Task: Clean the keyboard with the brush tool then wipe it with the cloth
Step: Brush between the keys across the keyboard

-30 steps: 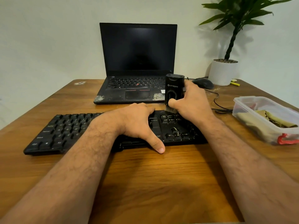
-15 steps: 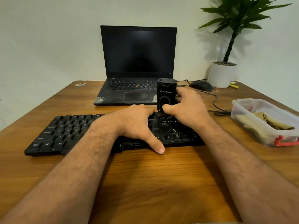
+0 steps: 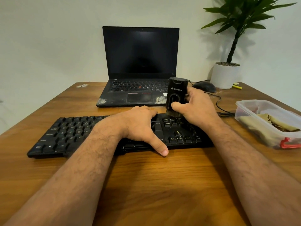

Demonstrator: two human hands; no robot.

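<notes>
Brushing step, cloth not yet in play.

Keyboard (image 3: 68, 134) lies flat on the table (image 3: 146, 185), long axis running left-right, just in front of the laptop (image 3: 140, 66).

Right hand (image 3: 197, 110) is wrapped around the brush tool (image 3: 176, 93), thumb across its front face near the bottom, fingers behind. Tool stands upright with a slight tilt, bristles (image 3: 172, 113) down at the keyboard's far edge, above the key block right of Enter. Can't tell if the bristles actually touch the keys or sit just over them.

Left hand (image 3: 140, 126) rests palm-down on the keyboard's middle, fingers relaxed and laid forward, thumb stretched out past the near edge onto the table. Reads as bracing the keyboard, gripping nothing.

Key relation: most of the uncovered keys lie to the left of the brush, along the long axis. The left hand sits right between the brush and that stretch, so my guess is it has to shift before the brush can sweep that way. The right hand is the nearer one for the right-end keys.

Cloth (image 3: 275, 123) is folded inside the plastic tub (image 3: 254, 126), on the table right of the keyboard, nearer the right hand.
</notes>
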